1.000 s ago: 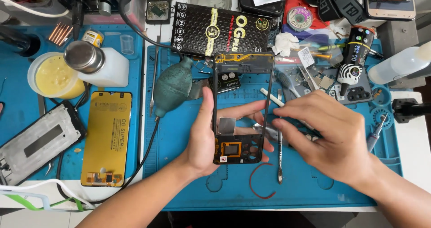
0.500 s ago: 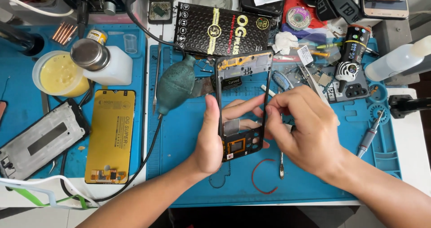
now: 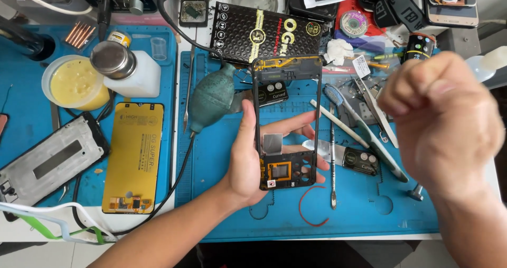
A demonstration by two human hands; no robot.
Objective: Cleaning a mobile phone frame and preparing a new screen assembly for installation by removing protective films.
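Note:
My left hand [image 3: 247, 162] grips a black phone middle frame [image 3: 288, 172] by its left edge, thumb on the front and fingers showing through the hollow middle. The frame is upright over the blue work mat [image 3: 369, 215], with an orange flex part at its lower end. My right hand [image 3: 443, 123] is raised at the right, close to the camera and blurred. It is curled into a fist, and nothing shows in it. It is apart from the frame.
A green air blower bulb [image 3: 211, 96] lies left of the frame. Further left are a yellow screen panel [image 3: 134, 157], a black housing [image 3: 50, 160], a white bottle [image 3: 132, 70] and a yellow tub [image 3: 74, 83]. A toothbrush [image 3: 364, 130], a metal spudger [image 3: 332, 162] and a black box [image 3: 269, 33] lie nearby.
My right hand has left the frame and risen to the right, toward the camera, closing into a fist. My left hand still holds the frame.

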